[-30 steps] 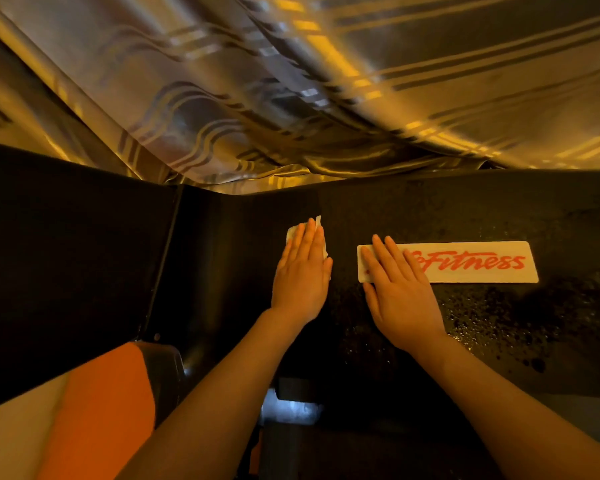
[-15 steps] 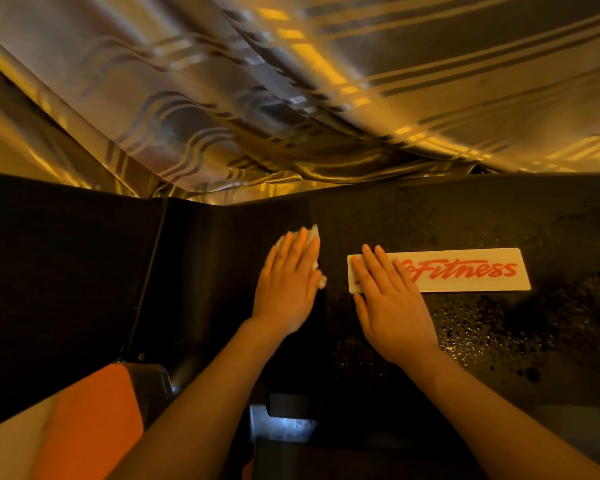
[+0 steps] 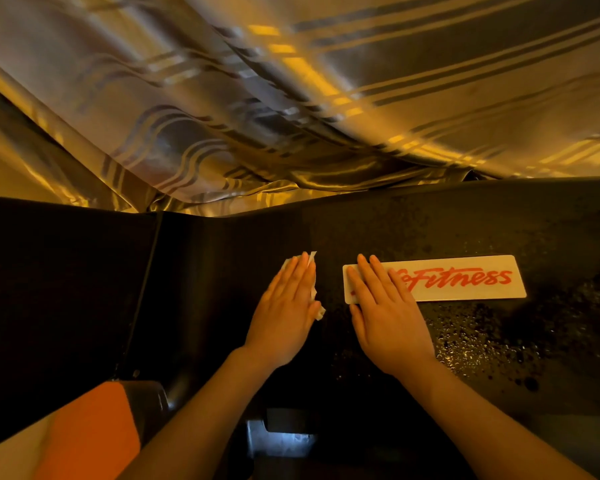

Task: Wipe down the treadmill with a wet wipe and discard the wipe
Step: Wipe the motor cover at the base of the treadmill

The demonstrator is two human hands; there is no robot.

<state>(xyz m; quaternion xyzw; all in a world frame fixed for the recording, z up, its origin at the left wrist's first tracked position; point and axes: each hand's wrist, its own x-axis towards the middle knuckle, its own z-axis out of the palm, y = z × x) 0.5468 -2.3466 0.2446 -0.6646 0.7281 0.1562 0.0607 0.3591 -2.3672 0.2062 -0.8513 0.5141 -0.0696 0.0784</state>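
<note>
A black treadmill cover (image 3: 447,223) fills the middle of the view, with a white label (image 3: 465,278) in red lettering on it. My left hand (image 3: 286,306) lies flat with straight fingers and presses a white wet wipe (image 3: 314,292) onto the black surface, left of the label. Only the wipe's edges show past the fingertips and beside the thumb. My right hand (image 3: 383,306) rests flat on the cover, its fingers over the label's left end. Water droplets (image 3: 471,337) glisten on the surface right of that hand.
A shiny striped curtain (image 3: 291,98) hangs above and behind the treadmill. A black side panel (image 3: 59,271) stands on the left. An orange and white part (image 3: 84,434) sits at the lower left, and a dark gap with a pale patch (image 3: 281,438) lies below my arms.
My left hand has slid the wipe slightly left and down across the black surface. The right hand stays flat on the label's end.
</note>
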